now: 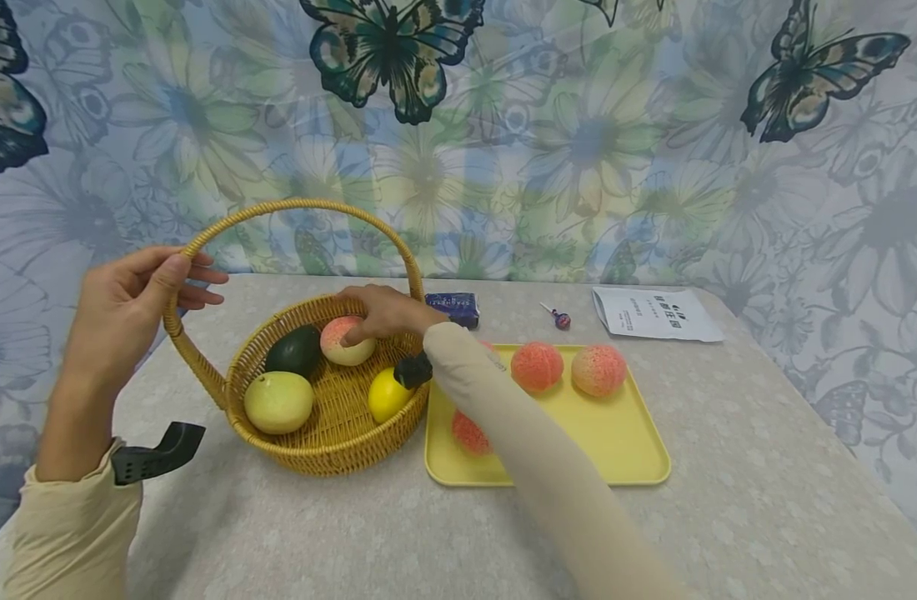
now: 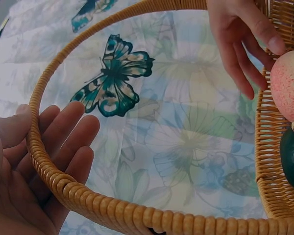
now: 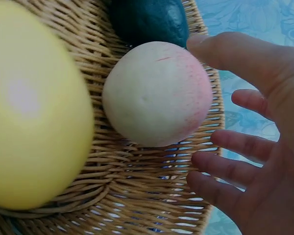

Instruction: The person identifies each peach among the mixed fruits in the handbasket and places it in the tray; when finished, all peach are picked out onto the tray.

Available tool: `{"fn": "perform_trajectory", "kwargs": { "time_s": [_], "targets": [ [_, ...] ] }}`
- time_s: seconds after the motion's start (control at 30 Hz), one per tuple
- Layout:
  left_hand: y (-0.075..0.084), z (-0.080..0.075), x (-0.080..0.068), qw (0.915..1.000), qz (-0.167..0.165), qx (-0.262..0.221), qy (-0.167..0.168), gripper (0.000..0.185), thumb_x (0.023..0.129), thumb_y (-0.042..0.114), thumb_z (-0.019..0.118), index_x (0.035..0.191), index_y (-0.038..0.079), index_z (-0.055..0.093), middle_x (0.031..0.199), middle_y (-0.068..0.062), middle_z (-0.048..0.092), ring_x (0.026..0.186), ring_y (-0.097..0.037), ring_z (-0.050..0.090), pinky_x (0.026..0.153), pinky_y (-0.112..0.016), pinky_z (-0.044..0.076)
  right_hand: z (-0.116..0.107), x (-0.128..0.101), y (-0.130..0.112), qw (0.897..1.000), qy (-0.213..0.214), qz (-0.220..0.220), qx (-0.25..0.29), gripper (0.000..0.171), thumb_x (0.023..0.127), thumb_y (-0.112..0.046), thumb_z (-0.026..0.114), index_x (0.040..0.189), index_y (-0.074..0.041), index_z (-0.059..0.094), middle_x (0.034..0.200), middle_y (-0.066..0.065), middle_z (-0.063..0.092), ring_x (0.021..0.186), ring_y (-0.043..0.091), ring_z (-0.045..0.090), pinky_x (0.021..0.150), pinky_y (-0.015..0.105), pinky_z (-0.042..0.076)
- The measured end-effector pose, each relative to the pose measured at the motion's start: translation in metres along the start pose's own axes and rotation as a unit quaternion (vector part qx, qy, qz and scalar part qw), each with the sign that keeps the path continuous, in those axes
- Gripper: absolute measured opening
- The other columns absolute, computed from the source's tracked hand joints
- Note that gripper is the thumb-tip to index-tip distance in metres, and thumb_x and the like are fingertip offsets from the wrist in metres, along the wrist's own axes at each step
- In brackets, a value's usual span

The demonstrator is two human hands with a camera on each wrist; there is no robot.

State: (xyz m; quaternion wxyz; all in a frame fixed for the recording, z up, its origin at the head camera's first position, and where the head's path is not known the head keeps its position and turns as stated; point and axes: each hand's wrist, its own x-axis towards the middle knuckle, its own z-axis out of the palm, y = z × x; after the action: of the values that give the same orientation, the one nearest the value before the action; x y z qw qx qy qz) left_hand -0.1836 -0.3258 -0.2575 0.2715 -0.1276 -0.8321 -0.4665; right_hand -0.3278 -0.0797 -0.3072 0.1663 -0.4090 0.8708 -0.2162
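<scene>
Fig. Wicker basket (image 1: 331, 442) on worktop (image 1: 729, 517), w/ yellow tray (image 1: 623, 433) touching its right side. Left hand (image 1: 132, 312) holds the basket handle (image 1: 301, 206) near its left foot: thumb over the top, fingers nearly straight behind the cane, so a loose, wide grip; judged to steady the basket vs. tipping, not to lift it. Right hand (image 1: 387, 310) reaches over the far rim; its grip is spread wide, fingers relaxed, thumb tip at the top of a pale peach (image 1: 348, 340), nothing enclosed. Right-wrist view shows the peach (image 3: 157, 93) resting on the weave w/ fingers (image 3: 235, 142) fanned just beside it, apart from the skin; whether the thumb touches cannot be told. Peach sits at the basket's back, touching or just beside a dark green fruit (image 1: 295, 350); a yellow-green fruit (image 1: 278, 402) and a lemon (image 1: 388, 393) lie nearer the front. Three more peaches (image 1: 537, 365) on the tray, one partly hidden by the sleeve (image 1: 533, 467). Behind: blue packet (image 1: 454, 307), lollipop (image 1: 558, 317), printed sheet (image 1: 653, 313).
</scene>
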Motion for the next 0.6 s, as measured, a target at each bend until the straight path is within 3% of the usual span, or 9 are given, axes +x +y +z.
{"fn": "perform_trajectory", "kwargs": {
  "time_s": [0.13, 0.43, 0.6],
  "targets": [
    [0.000, 0.000, -0.001, 1.0000, -0.002, -0.002, 0.000, 0.030, 0.101, 0.020, 0.049, 0.117, 0.000, 0.064, 0.093, 0.010, 0.071, 0.074, -0.004, 0.069, 0.053, -0.020, 0.046, 0.005, 0.000, 0.003, 1.000, 0.001, 0.003, 0.007, 0.069, 0.090, -0.030, 0.067, 0.149, -0.016, 0.034, 0.150, 0.006, 0.038, 0.134, 0.023, 0.040, 0.103, 0.034, 0.040],
    [-0.004, -0.001, 0.004, 0.9999, -0.013, -0.004, -0.001, 0.028, 0.100, 0.020, 0.050, 0.117, 0.003, 0.065, 0.094, 0.011, 0.071, 0.075, -0.004, 0.069, 0.055, -0.018, 0.047, 0.014, 0.005, 0.009, 0.997, -0.008, 0.023, 0.075, 0.070, 0.090, -0.025, 0.067, 0.150, -0.017, 0.031, 0.149, 0.004, 0.038, 0.127, 0.018, 0.046, 0.098, 0.030, 0.041],
    [-0.006, -0.002, 0.006, 0.9999, -0.013, -0.009, -0.002, 0.027, 0.100, 0.019, 0.049, 0.116, 0.004, 0.065, 0.094, 0.011, 0.071, 0.075, -0.004, 0.069, 0.055, -0.018, 0.047, 0.016, 0.008, 0.008, 0.998, -0.019, 0.024, 0.046, 0.067, 0.091, -0.023, 0.066, 0.149, -0.017, 0.033, 0.147, 0.004, 0.041, 0.124, 0.019, 0.048, 0.097, 0.030, 0.042]
  ]
}}
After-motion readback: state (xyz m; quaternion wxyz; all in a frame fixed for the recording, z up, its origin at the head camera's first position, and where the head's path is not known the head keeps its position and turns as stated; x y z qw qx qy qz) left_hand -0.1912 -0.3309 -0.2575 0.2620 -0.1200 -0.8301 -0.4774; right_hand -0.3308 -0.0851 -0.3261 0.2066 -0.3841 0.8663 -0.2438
